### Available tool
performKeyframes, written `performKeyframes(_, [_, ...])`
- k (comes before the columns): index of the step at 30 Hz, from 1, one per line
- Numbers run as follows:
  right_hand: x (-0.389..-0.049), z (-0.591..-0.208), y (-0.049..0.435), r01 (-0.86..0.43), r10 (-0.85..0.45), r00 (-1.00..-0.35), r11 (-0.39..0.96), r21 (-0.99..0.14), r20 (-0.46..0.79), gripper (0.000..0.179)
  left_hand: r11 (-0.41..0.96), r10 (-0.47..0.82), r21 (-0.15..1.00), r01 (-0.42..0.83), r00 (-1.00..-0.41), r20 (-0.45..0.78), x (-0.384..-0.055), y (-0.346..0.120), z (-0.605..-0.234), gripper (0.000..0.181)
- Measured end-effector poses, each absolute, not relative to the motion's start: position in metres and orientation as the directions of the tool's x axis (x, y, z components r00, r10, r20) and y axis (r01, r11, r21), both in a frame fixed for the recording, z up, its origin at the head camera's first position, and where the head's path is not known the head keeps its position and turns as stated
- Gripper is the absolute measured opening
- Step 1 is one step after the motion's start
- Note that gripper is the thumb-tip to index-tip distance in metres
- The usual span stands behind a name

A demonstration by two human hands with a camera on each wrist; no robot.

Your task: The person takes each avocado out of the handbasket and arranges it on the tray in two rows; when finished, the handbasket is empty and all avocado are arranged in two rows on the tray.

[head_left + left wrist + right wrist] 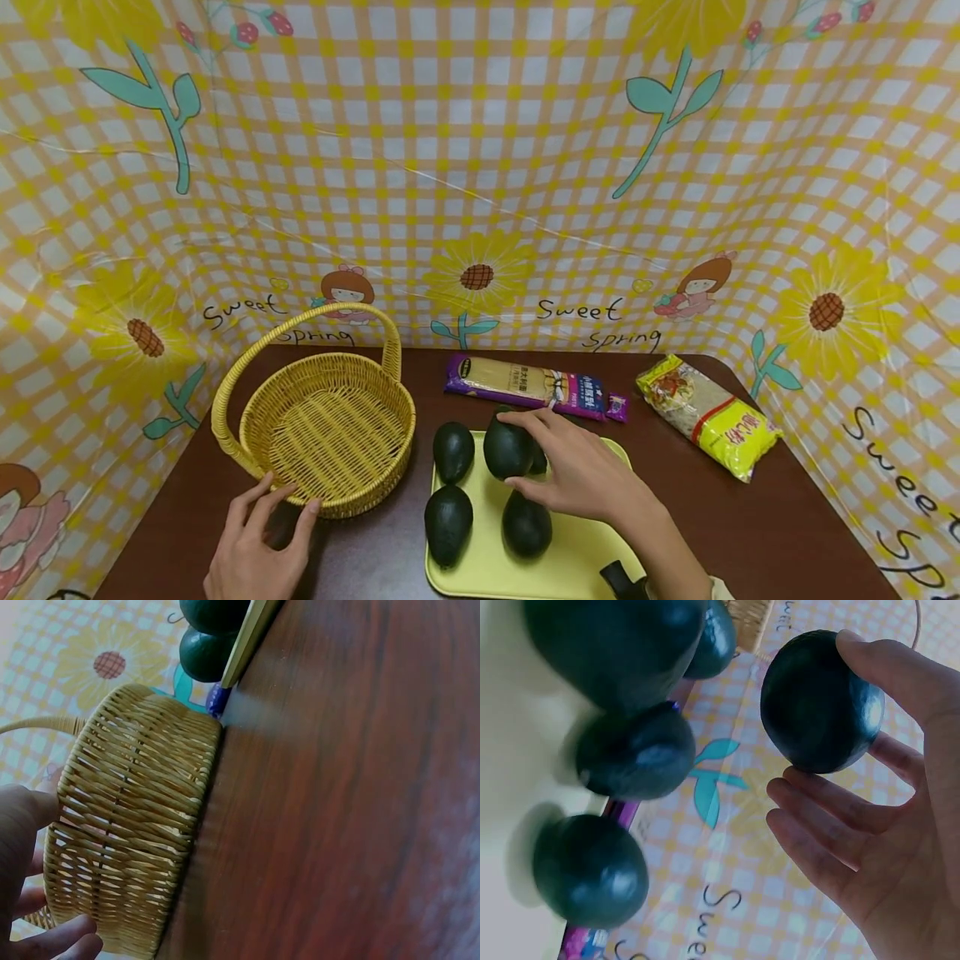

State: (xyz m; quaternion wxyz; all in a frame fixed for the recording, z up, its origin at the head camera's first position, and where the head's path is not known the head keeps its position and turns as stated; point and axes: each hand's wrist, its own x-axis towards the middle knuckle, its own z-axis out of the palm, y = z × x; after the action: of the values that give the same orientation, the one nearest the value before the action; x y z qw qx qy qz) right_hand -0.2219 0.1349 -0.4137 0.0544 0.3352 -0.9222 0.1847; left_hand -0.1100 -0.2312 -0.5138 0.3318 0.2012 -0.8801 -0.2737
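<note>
My right hand pinches a dark green avocado between thumb and fingertips, over the back of a yellow tray. In the right wrist view that avocado is off the tray, and the fingers below it are partly spread. Several more avocados lie on the tray, one back left, one front left and one near the middle; another is mostly hidden behind my hand. At the near rim of a wicker basket, my left hand holds on with fingertips and thumb.
Behind the tray lies a purple packet of noodles. A yellow-and-clear food packet is at the back right. The basket's tall handle arches over it. A black object shows by my right forearm. Patterned cloth surrounds the brown table.
</note>
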Motion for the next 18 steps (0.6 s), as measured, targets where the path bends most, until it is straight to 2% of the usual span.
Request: performKeyframes(18, [-0.201, -0.421, 0.173, -0.549, -0.514, -0.836, 0.773, -0.318, 0.192, 0.075, 0.756, -0.552, 0.625, -0.194, -0.702, 0.450, -0.110, -0.230, -0.513, 0.038])
